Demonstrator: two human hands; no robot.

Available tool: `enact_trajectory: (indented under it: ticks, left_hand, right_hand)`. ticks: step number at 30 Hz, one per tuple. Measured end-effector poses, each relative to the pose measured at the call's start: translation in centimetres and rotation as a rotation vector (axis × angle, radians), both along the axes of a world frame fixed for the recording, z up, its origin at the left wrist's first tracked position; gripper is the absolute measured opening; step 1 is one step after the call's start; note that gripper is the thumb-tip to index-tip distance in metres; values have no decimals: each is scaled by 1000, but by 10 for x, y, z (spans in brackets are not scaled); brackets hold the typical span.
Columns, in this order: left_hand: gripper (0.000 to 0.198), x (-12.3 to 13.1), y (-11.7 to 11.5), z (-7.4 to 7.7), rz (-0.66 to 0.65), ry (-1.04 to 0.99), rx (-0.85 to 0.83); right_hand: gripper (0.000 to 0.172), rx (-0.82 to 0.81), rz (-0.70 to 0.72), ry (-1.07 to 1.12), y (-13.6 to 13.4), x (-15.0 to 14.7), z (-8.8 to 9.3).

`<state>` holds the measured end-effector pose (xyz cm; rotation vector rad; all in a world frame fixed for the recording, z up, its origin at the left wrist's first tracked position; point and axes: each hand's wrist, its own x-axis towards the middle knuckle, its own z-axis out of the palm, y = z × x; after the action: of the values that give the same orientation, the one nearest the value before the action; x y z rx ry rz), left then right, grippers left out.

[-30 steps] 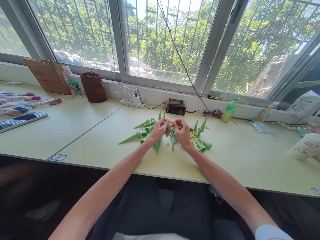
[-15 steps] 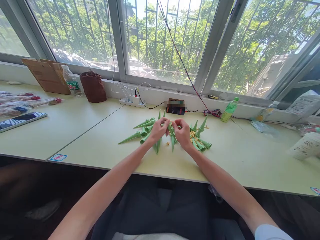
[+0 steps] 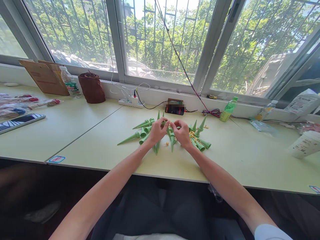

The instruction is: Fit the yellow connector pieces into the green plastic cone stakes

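Note:
My left hand (image 3: 158,131) and my right hand (image 3: 181,133) meet above a pile of green plastic watering spikes, with fingertips almost touching. The left fingers are closed around a green spike that is mostly hidden behind them. My right thumb and fingers pinch at its end; what small piece they hold, if any, cannot be made out. Below the hands a green spike (image 3: 172,142) points toward me. More spikes lie on the left, one long spike (image 3: 128,138) set apart. Small yellow plastic parts (image 3: 192,135) are heaped by the right hand, and a single yellow part (image 3: 166,144) lies in front.
A phone (image 3: 175,109) leans at the back near a power strip (image 3: 131,102). A green bottle (image 3: 228,109) and coiled cable (image 3: 211,113) stand to the right. On the left are a brown pouch (image 3: 91,87), a water bottle (image 3: 70,83) and another phone (image 3: 22,122).
My fingertips have shifted slightly, and the green spike between them is now less visible. The whole view has moved a little; the pile looks the same.

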<state>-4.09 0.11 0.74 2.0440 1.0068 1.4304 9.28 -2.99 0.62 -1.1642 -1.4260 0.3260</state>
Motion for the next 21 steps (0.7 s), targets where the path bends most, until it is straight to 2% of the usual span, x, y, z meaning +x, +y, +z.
enact_trajectory:
  ticks: [15,21]
  left_hand:
    - [33,-1,2,-2,38,32,40]
    - [34,0,1,2,48,-46,-34]
  right_hand:
    - [39,11,5,-146,2,1,-3]
    - [29,-9,38,-117,3,2,-5]
